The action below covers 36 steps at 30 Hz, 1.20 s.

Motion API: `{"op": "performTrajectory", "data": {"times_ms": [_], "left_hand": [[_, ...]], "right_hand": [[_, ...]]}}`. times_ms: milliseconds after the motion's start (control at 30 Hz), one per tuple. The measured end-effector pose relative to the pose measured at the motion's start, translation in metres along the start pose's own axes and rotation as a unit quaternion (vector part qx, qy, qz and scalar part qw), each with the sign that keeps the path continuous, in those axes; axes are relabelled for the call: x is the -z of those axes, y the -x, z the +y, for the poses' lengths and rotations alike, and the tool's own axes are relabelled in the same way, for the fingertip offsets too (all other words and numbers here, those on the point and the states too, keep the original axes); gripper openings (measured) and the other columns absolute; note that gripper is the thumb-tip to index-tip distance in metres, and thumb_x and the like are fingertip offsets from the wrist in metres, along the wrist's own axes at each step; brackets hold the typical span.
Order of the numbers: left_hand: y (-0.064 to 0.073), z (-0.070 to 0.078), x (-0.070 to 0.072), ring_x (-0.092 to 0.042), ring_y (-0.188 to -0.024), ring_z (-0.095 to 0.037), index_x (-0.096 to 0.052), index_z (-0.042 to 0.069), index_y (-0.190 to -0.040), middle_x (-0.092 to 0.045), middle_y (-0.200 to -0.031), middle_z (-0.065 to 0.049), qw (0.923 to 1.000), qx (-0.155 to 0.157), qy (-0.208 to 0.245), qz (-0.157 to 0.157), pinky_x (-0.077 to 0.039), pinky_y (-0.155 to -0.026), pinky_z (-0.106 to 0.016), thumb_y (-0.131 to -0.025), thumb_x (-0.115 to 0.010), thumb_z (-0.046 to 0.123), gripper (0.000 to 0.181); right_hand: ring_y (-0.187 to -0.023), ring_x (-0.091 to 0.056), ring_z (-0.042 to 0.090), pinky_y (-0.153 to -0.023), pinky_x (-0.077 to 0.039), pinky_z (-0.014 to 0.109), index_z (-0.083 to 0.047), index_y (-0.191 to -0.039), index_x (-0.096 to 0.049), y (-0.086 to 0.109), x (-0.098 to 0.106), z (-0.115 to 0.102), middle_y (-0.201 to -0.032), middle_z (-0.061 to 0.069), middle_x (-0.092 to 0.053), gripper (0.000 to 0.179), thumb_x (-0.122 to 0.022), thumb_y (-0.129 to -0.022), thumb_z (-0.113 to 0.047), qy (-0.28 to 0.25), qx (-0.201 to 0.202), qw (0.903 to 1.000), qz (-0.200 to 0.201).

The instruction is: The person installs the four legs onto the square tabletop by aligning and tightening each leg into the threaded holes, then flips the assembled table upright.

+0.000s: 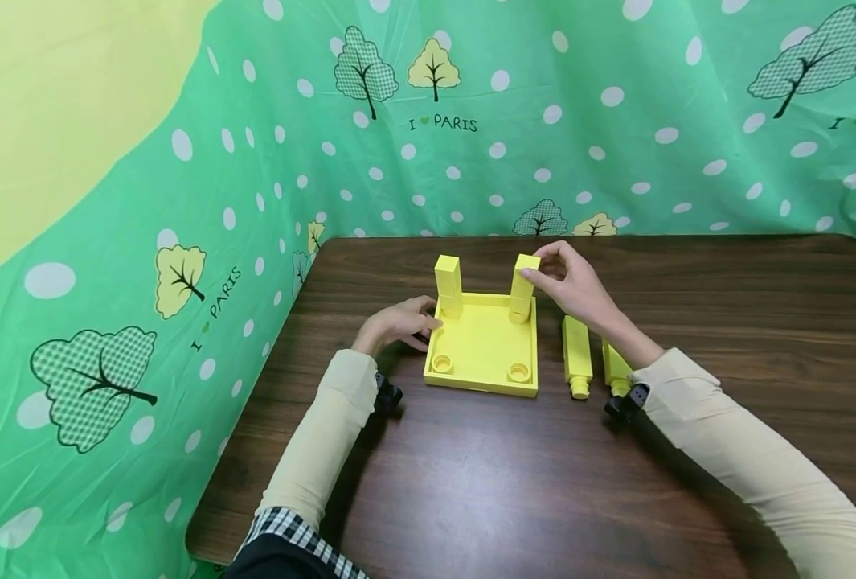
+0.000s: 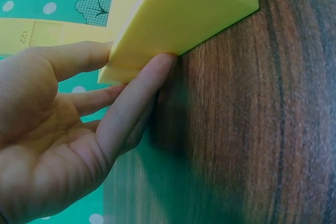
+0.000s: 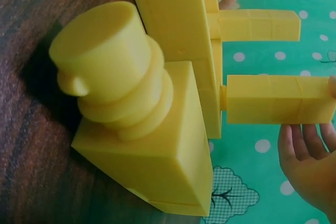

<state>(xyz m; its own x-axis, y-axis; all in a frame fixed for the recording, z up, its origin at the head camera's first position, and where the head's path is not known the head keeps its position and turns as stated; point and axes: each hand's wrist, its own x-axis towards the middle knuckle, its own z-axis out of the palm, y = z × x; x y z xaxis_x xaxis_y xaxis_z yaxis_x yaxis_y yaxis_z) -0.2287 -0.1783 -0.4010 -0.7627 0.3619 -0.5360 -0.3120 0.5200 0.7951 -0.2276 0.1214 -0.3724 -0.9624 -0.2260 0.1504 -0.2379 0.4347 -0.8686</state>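
Observation:
A yellow square toy tabletop [image 1: 481,346] lies with its raised rim up and two round sockets showing at its near corners. Its back left corner carries an upright yellow square leg [image 1: 449,281]. At the back right corner stands a second leg [image 3: 273,99], its narrow neck showing just above the tabletop. My right hand [image 1: 575,281] pinches this leg near its upper end, thumb in front and the other fingers behind. My left hand [image 1: 399,322] grips the tabletop's left rim; in the left wrist view, its thumb [image 2: 139,98] presses the outer wall.
Two loose legs lie right of the tabletop: one leg [image 1: 576,354] with its round peg toward me, another leg [image 1: 616,366] partly under my right forearm. The dark wooden table [image 1: 471,482] meets a green dotted curtain [image 1: 543,121] behind and at left.

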Motion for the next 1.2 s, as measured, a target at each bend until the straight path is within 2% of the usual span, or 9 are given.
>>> {"op": "performTrajectory", "data": {"times_ms": [233, 367, 500, 600, 767, 867, 967, 1100, 1200], "left_hand": [[0.000, 0.001, 0.000, -0.054, -0.084, -0.020, -0.030, 0.010, -0.145, -0.048, -0.115, -0.015, 1.0000, 0.000, 0.005, 0.000, -0.058, -0.079, -0.037, -0.098, -0.053, 0.016, 0.052], [0.000, 0.002, 0.000, -0.053, -0.081, -0.019, -0.031, 0.011, -0.144, -0.048, -0.109, -0.014, 1.0000, -0.003, 0.006, 0.000, -0.059, -0.078, -0.037, -0.098, -0.054, 0.017, 0.052], [0.000, 0.002, 0.000, -0.054, -0.082, -0.019, -0.030, 0.011, -0.144, -0.049, -0.109, -0.014, 1.0000, -0.004, 0.006, -0.001, -0.059, -0.078, -0.037, -0.098, -0.054, 0.016, 0.052], [0.000, 0.002, 0.000, -0.054, -0.084, -0.020, -0.029, 0.010, -0.145, -0.049, -0.113, -0.015, 1.0000, -0.001, 0.005, -0.001, -0.059, -0.079, -0.037, -0.098, -0.054, 0.016, 0.054], [0.000, 0.002, 0.000, -0.054, -0.086, -0.021, -0.028, 0.011, -0.146, -0.048, -0.118, -0.016, 1.0000, 0.002, 0.001, -0.001, -0.058, -0.080, -0.037, -0.098, -0.053, 0.017, 0.054], [-0.001, 0.001, 0.000, -0.055, -0.087, -0.021, -0.028, 0.011, -0.146, -0.048, -0.120, -0.016, 1.0000, 0.003, 0.003, -0.001, -0.058, -0.080, -0.037, -0.098, -0.054, 0.017, 0.054], [-0.001, 0.001, 0.001, -0.055, -0.089, -0.021, -0.029, 0.011, -0.146, -0.047, -0.122, -0.017, 1.0000, 0.004, 0.004, 0.001, -0.058, -0.080, -0.037, -0.098, -0.054, 0.017, 0.055], [0.000, 0.001, 0.000, -0.056, -0.092, -0.023, -0.029, 0.011, -0.146, -0.046, -0.125, -0.017, 1.0000, 0.003, 0.000, 0.001, -0.058, -0.080, -0.037, -0.098, -0.054, 0.018, 0.054], [0.000, 0.000, 0.000, -0.057, -0.092, -0.023, -0.029, 0.012, -0.145, -0.046, -0.125, -0.017, 1.0000, 0.004, -0.001, 0.002, -0.059, -0.079, -0.037, -0.098, -0.054, 0.017, 0.053]], "right_hand": [[-0.105, -0.055, 0.019, -0.081, -0.050, 0.028, -0.010, -0.125, -0.046, 0.001, 0.001, -0.001, -0.117, 0.007, -0.052, 0.052, -0.063, -0.090, -0.044, 0.007, -0.002, 1.0000, -0.001], [-0.101, -0.054, 0.017, -0.077, -0.047, 0.027, -0.012, -0.130, -0.047, 0.001, 0.002, 0.000, -0.117, 0.004, -0.051, 0.046, -0.052, -0.096, -0.044, -0.002, 0.006, 1.0000, -0.005], [-0.106, -0.053, 0.021, -0.088, -0.046, 0.035, -0.011, -0.134, -0.048, -0.003, 0.004, 0.001, -0.129, 0.006, -0.049, 0.045, -0.041, -0.102, -0.041, -0.045, 0.008, 0.9988, -0.020], [-0.116, -0.049, 0.019, -0.101, -0.041, 0.045, -0.008, -0.136, -0.048, -0.006, 0.005, 0.001, -0.141, 0.008, -0.044, 0.042, -0.042, -0.103, -0.033, -0.094, 0.010, 0.9949, -0.036], [-0.127, -0.043, 0.011, -0.113, -0.032, 0.047, -0.006, -0.135, -0.050, -0.009, 0.006, -0.003, -0.143, 0.006, -0.044, 0.037, -0.043, -0.102, -0.023, -0.159, 0.002, 0.9846, -0.072], [-0.130, -0.043, 0.013, -0.115, -0.030, 0.044, -0.009, -0.135, -0.053, -0.011, 0.006, -0.005, -0.142, 0.005, -0.049, 0.036, -0.041, -0.103, -0.020, -0.186, -0.007, 0.9781, -0.093], [-0.129, -0.047, 0.017, -0.113, -0.035, 0.036, -0.007, -0.135, -0.053, -0.013, 0.005, -0.006, -0.138, 0.011, -0.052, 0.036, -0.038, -0.104, -0.016, -0.210, -0.009, 0.9717, -0.108], [-0.120, -0.054, 0.014, -0.100, -0.046, 0.022, -0.004, -0.133, -0.053, -0.013, 0.005, -0.005, -0.136, 0.018, -0.050, 0.035, -0.037, -0.103, -0.013, -0.225, -0.007, 0.9674, -0.115], [-0.109, -0.056, 0.009, -0.089, -0.050, 0.018, -0.005, -0.131, -0.053, -0.012, 0.004, -0.004, -0.136, 0.019, -0.045, 0.033, -0.041, -0.102, -0.014, -0.229, -0.009, 0.9670, -0.112]]}}
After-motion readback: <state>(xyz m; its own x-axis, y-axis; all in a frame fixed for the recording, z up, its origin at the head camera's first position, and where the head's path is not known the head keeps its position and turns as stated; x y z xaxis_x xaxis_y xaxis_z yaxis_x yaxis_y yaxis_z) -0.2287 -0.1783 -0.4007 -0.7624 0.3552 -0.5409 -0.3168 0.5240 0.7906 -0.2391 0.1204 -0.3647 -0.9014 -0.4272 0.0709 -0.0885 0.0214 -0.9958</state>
